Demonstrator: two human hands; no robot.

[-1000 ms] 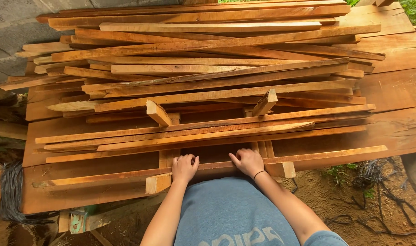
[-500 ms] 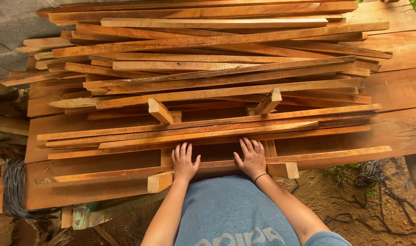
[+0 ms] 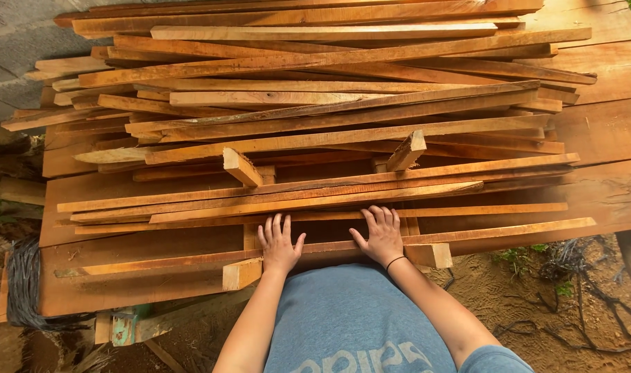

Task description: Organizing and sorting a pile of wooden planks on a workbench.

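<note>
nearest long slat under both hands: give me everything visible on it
The nearest slat is a long, thin strip of reddish-brown, rough-sawn wood, lying nearly flat and running left to right, its right end slightly higher in the picture. It rests across two short crosspieces on wide boards. The left hand and right hand press flat on its middle, fingers spread.

Outdoor timber yard: rough wooden slats (image 3: 315,103) stacked (bare sandy ground (image 3: 530,290) below).

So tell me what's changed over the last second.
Both hands slid forward from the nearest slat toward the next one and spread flat, fingers open. The left hand and right hand press on the wood with no grip closed on anything. The stacked slats stayed put.
</note>
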